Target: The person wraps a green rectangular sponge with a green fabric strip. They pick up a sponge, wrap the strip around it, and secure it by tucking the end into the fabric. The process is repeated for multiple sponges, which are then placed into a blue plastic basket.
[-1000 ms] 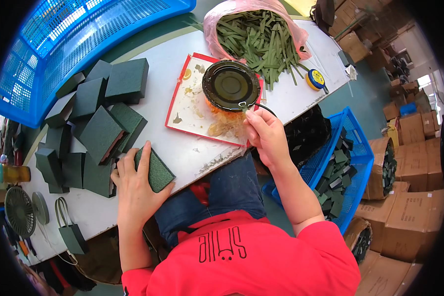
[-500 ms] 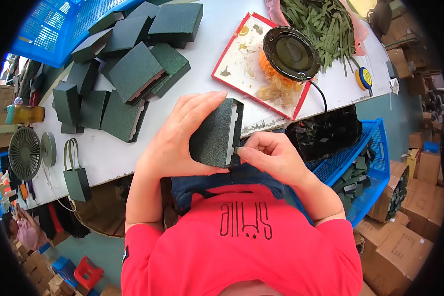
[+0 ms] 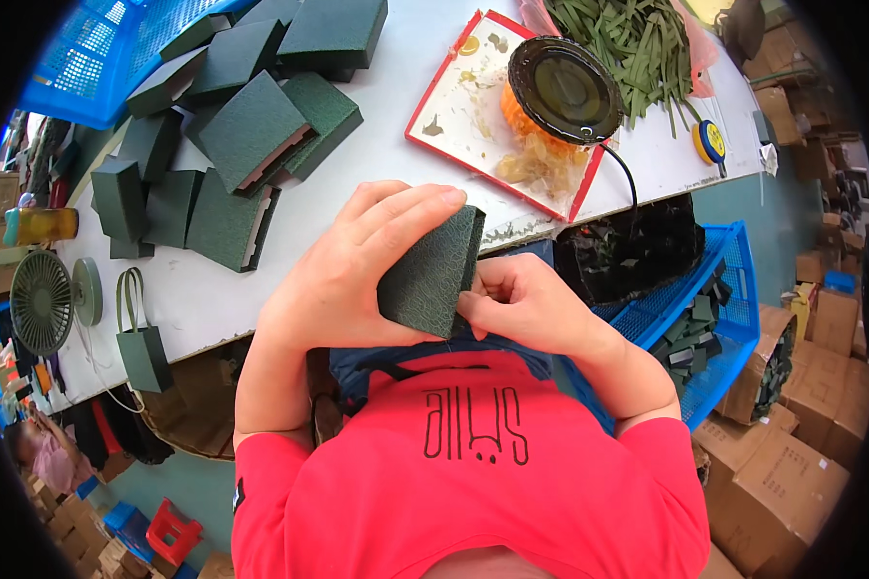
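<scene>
My left hand (image 3: 343, 265) wraps round a dark green textured box (image 3: 425, 272), thumb along its lower edge and fingers over the top. The box is tilted, held above the table's front edge. At its lower right corner, my right hand (image 3: 521, 301) is closed, thumb and forefinger pinched together against the box's side. Whatever those fingertips hold is hidden. Several similar green boxes (image 3: 256, 130) lie piled at the far left of the table. A small green box with a ribbon loop (image 3: 143, 357) stands near the left front edge.
A red-rimmed white tray (image 3: 444, 108) bears a round black-topped pot (image 3: 564, 89) with amber residue. Green ribbon strips (image 3: 637, 58) and a yellow-blue tape measure (image 3: 710, 142) are beyond. A blue crate (image 3: 742, 289) of small green pieces is at right; a fan (image 3: 41, 302) at left.
The box has turned in my left hand, so its pale inner edge no longer shows. My right fingertips have moved further in behind its corner. The whole view has shifted slightly.
</scene>
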Demonstrator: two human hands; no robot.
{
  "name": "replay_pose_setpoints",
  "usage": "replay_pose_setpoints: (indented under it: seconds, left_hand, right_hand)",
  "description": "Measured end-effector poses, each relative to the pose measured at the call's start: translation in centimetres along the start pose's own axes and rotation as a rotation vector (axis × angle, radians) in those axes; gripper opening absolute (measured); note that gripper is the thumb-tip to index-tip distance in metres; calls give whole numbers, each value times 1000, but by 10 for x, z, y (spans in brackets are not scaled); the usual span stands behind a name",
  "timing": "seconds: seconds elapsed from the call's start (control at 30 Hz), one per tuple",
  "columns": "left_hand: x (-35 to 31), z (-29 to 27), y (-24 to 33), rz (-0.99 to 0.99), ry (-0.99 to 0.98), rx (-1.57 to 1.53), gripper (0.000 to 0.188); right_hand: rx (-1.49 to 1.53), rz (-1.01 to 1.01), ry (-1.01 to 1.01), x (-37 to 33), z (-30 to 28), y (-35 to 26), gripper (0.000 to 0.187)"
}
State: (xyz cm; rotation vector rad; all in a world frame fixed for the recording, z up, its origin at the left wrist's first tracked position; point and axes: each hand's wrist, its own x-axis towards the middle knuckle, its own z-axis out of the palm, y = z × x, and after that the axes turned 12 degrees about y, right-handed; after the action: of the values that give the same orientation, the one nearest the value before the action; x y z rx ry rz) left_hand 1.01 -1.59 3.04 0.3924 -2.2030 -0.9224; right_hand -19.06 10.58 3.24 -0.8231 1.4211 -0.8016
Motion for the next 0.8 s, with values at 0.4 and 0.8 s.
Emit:
replay_pose_setpoints:
  seconds: [0.4,0.8]
  left_hand:
    - [-7,-3,-7,-11,147,187,109]
    - [-12,2,-1,-85,102,137,113]
  right_hand:
    - [-298,-826,594,-9,-12,10,16]
    - [920,-129,369,-14,2,41,34]
